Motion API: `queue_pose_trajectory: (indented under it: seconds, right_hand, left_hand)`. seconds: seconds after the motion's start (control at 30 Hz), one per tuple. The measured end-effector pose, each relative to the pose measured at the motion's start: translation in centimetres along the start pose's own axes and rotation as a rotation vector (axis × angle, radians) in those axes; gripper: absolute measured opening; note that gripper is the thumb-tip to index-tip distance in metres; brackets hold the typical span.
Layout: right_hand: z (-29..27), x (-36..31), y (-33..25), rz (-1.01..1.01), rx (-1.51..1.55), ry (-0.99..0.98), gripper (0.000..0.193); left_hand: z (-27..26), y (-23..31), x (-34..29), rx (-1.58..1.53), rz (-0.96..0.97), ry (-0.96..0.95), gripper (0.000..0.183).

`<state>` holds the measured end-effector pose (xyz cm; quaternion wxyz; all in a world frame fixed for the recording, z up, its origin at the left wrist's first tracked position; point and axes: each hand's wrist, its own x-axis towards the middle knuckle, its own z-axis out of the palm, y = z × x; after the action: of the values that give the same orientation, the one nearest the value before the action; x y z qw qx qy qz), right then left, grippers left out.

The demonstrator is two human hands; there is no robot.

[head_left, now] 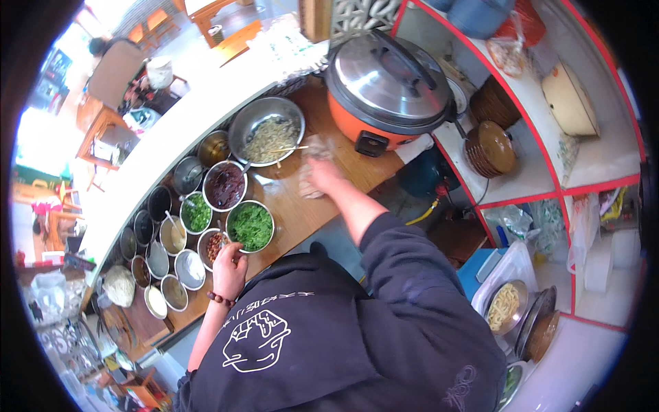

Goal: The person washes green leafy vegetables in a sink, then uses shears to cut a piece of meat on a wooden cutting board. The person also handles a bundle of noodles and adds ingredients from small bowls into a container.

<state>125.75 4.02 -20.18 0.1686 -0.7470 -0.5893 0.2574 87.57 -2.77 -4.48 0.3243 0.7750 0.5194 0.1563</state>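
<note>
My right hand point(322, 177) presses a crumpled pale cloth point(314, 189) against the wooden counter point(292, 218), between a metal bowl and a large cooker. At the counter's near edge, my left hand point(230, 266), with a beaded bracelet on the wrist, has its fingers curled over the small bowl of reddish-brown nuts or beans point(214, 242). Whether it grips a rim or something small is hidden. Right beside those fingers stands a bowl of chopped greens point(251, 226). Behind it are a bowl of dark red sauce point(225, 185) and a smaller one of chopped green onion point(196, 213).
A wide metal bowl point(268, 130) holds chopped pale food and chopsticks. The orange cooker point(388, 89) has a steel lid. Several seasoning bowls point(158, 257) crowd the left. White shelves with red edges point(528, 161) hold stacked brown bowls point(491, 149). Noodles point(504, 307) fill a bowl at right.
</note>
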Motion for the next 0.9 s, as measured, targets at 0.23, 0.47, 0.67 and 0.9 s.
queue_pose_trajectory:
  seconds: [0.23, 0.47, 0.67, 0.9]
  right_hand:
    - [-3.8, -1.8, 2.6, 0.508, 0.073, 0.121, 0.039]
    - [-7.1, -13.7, 17.5, 0.744, 0.01, 0.708, 0.04]
    - [-4.4, -12.1, 7.4, 0.523, 0.339, 0.565, 0.018]
    - [-2.0, -1.5, 3.2, 0.339, 0.252, 0.386, 0.021]
  left_hand:
    - [-0.1, -1.9, -0.7, 0.038, 0.066, -0.14, 0.026]
    - [-2.2, -3.2, -2.2, -0.279, -0.266, -0.229, 0.024]
    - [-2.2, -2.7, -1.0, -0.221, -0.185, -0.33, 0.024]
    - [-4.3, 0.9, -1.7, -0.604, -0.205, -0.62, 0.036]
